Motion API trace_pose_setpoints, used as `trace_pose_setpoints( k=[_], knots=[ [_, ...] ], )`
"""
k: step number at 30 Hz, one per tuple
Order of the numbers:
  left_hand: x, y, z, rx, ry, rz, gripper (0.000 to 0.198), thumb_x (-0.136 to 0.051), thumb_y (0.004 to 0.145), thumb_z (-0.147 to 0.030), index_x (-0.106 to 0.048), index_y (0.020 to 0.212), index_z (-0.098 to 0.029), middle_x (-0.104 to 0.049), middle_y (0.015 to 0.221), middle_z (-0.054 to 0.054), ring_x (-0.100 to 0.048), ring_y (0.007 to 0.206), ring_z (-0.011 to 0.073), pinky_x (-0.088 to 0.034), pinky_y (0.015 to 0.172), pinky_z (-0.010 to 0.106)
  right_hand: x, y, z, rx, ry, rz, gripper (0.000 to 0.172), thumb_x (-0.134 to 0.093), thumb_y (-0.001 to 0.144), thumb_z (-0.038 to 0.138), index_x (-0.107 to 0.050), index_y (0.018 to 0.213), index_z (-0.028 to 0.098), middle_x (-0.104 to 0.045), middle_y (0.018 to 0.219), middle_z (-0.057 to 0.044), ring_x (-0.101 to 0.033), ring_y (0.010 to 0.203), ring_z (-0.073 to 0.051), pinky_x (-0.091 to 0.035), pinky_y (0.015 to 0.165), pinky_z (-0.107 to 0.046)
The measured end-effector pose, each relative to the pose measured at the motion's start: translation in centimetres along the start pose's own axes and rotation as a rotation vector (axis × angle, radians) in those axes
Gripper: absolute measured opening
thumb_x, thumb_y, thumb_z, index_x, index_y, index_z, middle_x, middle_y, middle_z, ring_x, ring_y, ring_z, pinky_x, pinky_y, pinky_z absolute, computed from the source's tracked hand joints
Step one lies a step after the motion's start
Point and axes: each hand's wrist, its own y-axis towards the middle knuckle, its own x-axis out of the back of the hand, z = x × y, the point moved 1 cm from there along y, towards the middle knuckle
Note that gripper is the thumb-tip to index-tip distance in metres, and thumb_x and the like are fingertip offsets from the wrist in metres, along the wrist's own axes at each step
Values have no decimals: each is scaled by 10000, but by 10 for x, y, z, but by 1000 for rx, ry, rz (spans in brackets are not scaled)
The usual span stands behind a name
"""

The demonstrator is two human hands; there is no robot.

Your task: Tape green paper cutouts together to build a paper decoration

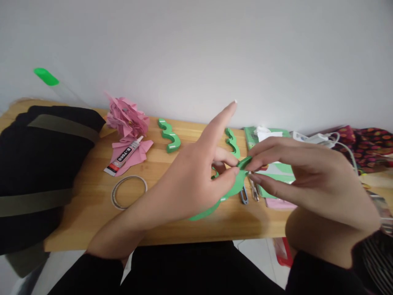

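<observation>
A green paper piece with a wavy edge (237,187) is held above the table between both hands. My left hand (196,176) pinches it between thumb and bent fingers, while its index finger points up with a small white spot at the tip; I cannot tell whether that is nail or a scrap. At the paper's top edge, my right hand (307,176) pinches a narrow folded part with thumb and fingers. Behind the hands, two more wavy green paper pieces lie on the wood, one at the left (170,137) bearing white strips and one in the middle (232,143).
On the wooden table (92,223) are a pink paper flower (127,116), a B-7000 glue tube (124,156), a thin tape roll (113,196) and a blue looped tool (244,196). A black bag (37,164) fills the left. Green sheets (278,184) and a white power strip (313,139) lie right.
</observation>
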Motion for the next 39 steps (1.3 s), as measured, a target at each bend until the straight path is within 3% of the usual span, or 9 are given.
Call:
trace_pose_setpoints(
  k=[4, 10, 15, 22, 25, 28, 32, 36, 39],
  knots=[
    [-2, -1, 8, -181, 272, 114, 711, -631, 847, -185, -349, 1478, -352, -707, 876, -35, -662, 702, 159, -523, 596, 261, 2, 1, 5, -159, -45, 39, 112, -633, 793, 126, -657, 783, 234, -708, 792, 14, -658, 712, -140, -536, 614, -266],
    [-3, 0, 7, -219, 365, 129, 727, -599, 863, -171, -298, 1511, -303, -711, 775, -19, -662, 678, 173, -530, 605, 282, 1, 5, 5, -248, -89, 37, 161, -667, 751, 147, -545, 686, 229, -626, 654, 40, -585, 581, -109, -500, 542, -237],
    [-6, 0, 8, -212, 365, 104, 785, -611, 826, -110, -294, 1522, -286, -705, 732, -34, -656, 654, 175, -488, 598, 282, -3, 5, 3, -260, -195, 2, 170, -652, 736, 196, -512, 822, 240, -590, 700, 21, -593, 606, -141, -491, 510, -268],
    [-13, 6, 16, -125, 212, 19, 745, -610, 829, -108, -337, 1496, -299, -730, 745, -29, -634, 637, 150, -485, 589, 268, -31, 7, 6, -129, -247, -213, 591, -523, 736, 86, -423, 1299, 234, -557, 1115, -91, -614, 1000, -224, -559, 801, -377],
    [-12, 11, 16, -61, 158, -21, 778, -621, 825, -111, -299, 1515, -269, -724, 708, -34, -618, 603, 138, -480, 563, 260, -37, 6, 8, -86, -183, -338, 652, -569, 756, 88, -387, 1365, 234, -506, 1271, -118, -565, 1125, -243, -514, 946, -430],
    [-9, 15, 12, 10, 84, -41, 817, -646, 815, -123, -263, 1531, -214, -722, 688, -27, -621, 585, 134, -488, 549, 251, -38, -3, 3, -105, 4, -399, 650, -604, 799, 151, -379, 1397, 276, -497, 1341, -111, -547, 1187, -258, -499, 991, -462],
    [-6, 17, 7, 45, -9, -70, 825, -680, 807, -144, -275, 1525, -157, -711, 647, -23, -663, 625, 145, -541, 610, 254, -40, -22, -10, -226, 291, -475, 409, -566, 876, 200, -537, 1273, 291, -629, 1181, -73, -635, 1058, -222, -572, 864, -394],
    [-6, 17, 6, 27, -10, -124, 837, -696, 800, -164, -276, 1523, -150, -708, 623, -33, -673, 628, 148, -550, 607, 253, -51, -30, -11, -352, 532, -419, 108, -591, 908, 275, -666, 982, 248, -696, 776, -4, -670, 678, -133, -574, 607, -253],
    [-7, 15, 8, 5, 11, -145, 827, -692, 803, -176, -282, 1521, -169, -718, 641, -34, -675, 629, 145, -543, 594, 248, -57, -26, -5, -422, 537, -407, 111, -671, 860, 309, -658, 804, 214, -649, 610, 23, -617, 525, -105, -522, 490, -214]
  ],
)
